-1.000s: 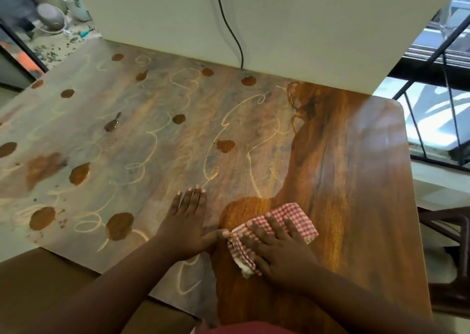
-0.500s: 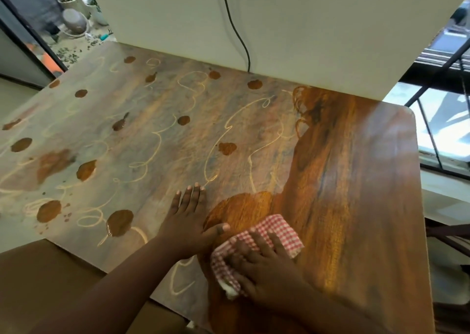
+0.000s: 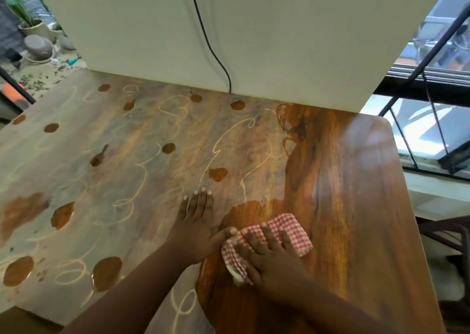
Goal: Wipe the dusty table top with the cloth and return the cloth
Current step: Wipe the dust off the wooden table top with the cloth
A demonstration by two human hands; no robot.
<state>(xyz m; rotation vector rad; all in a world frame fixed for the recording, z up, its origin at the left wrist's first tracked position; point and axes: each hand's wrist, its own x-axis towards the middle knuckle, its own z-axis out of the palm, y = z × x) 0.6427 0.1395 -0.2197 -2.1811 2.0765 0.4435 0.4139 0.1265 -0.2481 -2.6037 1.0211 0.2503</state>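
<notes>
Fingers (image 3: 273, 237) of the right hand (image 3: 274, 260) lie straight and slightly spread, pressing flat on the red-and-white checked cloth (image 3: 292, 228), which sits folded on the wooden counter (image 3: 351, 206). Part of the cloth shows beyond the fingertips and to their right, and a bunched white-edged corner sticks out on the thumb side, nearer the person. Just to the left of those fingers, the left hand (image 3: 194, 225) rests palm-down on the counter with its fingers straight and held close together, pointing away from the person; its thumb reaches sideways and touches the left edge of the cloth, pinching nothing.

Under and to the right of the right fingers the counter is dark, glossy wood. Under and to the left of the left fingers it is covered in a dull grey dust film (image 3: 106, 171), marked with pale looping squiggles and scattered round brown patches where the wood shows through. A rounded clean patch lies just ahead of the cloth, between the two hands.

Well beyond the fingertips a pale wall panel (image 3: 279, 41) stands at the far edge of the counter, with a black cable (image 3: 216, 56) running down it. Far off to the left are potted plants (image 3: 28, 23), and far to the right, dark metal railings (image 3: 417, 130).
</notes>
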